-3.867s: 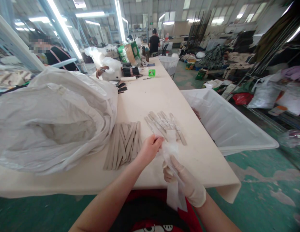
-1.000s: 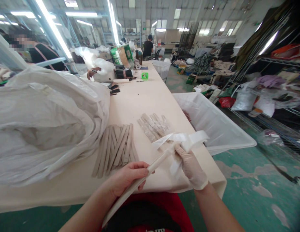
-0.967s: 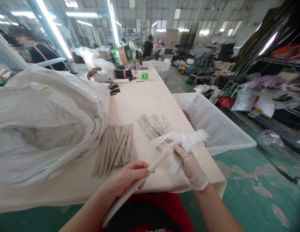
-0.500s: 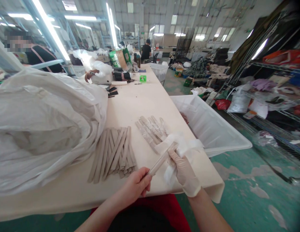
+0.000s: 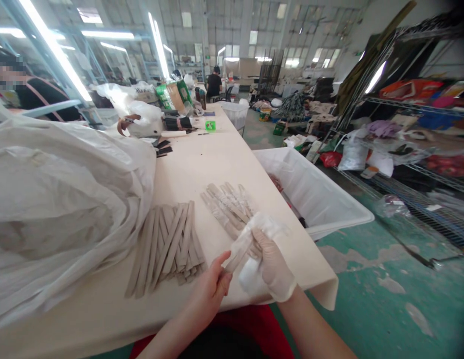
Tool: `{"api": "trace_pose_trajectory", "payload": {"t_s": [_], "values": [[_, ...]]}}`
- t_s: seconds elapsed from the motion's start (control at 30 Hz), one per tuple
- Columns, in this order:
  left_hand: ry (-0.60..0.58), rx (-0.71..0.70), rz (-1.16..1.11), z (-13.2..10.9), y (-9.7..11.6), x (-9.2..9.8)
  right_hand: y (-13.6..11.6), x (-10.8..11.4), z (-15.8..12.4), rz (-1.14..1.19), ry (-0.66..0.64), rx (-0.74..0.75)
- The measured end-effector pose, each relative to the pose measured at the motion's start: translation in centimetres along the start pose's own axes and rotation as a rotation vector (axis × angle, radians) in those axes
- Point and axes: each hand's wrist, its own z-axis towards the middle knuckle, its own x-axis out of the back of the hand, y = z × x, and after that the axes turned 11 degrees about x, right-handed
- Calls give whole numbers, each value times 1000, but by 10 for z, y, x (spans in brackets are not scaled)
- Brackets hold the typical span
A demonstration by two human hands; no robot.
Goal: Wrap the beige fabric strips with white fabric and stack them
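Observation:
My bare left hand (image 5: 208, 289) pinches the near end of a beige fabric strip (image 5: 234, 262) over the table's front part. My right hand (image 5: 273, 264), in a pale thin glove, is closed on thin white wrapping sheet (image 5: 269, 225) around the strip's far part. The sheet covers much of the strip and hangs loose below the right fingers. Left of my hands lies a pile of bare beige strips (image 5: 166, 244). Just beyond them, several strips in clear or white wrapping (image 5: 226, 199) lie fanned out.
A large whitish plastic sack (image 5: 78, 199) covers the left of the cream table (image 5: 213, 159). At the right edge stands a white plastic bin (image 5: 329, 194). Farther back are bags, black strips and a small green box (image 5: 210, 125). Wire shelves (image 5: 414, 184) stand right; two people are in the background.
The white sheet has gone from lying behind the strip to being folded over it by my right hand. My left hand keeps the near end. The whole view has shifted slightly.

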Motion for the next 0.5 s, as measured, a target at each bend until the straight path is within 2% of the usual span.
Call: {"api": "trace_pose_trajectory", "payload": {"t_s": [0.1,0.27,0.4,0.5], "values": [[11,4,-58,7,-6,-9,5,-9,-7,37,-96,-42],[-1,27,-160,8,-13,-16,8,-6,-17,49,-86,-65],[-92,60,-266,5,-3,-13,11,0,-18,48,-190,-127],[-166,75,-383,6,7,-10,24,1,-24,-7,-301,-150]]}}
